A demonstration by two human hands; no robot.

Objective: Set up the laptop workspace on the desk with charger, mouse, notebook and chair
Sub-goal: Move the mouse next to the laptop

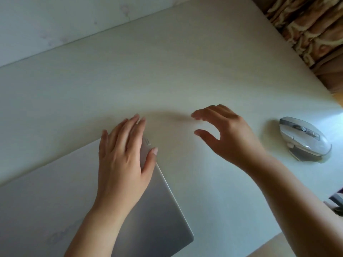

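A closed silver laptop (55,197) lies flat on the pale desk (148,71) at the lower left. My left hand (124,162) rests flat on the laptop's far right corner, fingers straight and spread. To its right, my right hand (228,134) hovers just above the bare desk, thumb and fingers apart, holding nothing. A white and grey mouse (306,139) sits near the desk's right edge, well clear of my right hand. No charger, notebook or chair shows in this view.
The desk's back edge meets a pale wall (55,25) at the top left. A brown patterned curtain (311,30) hangs beyond the desk's right edge. A dark object (336,201) pokes in at the right, below the desk edge.
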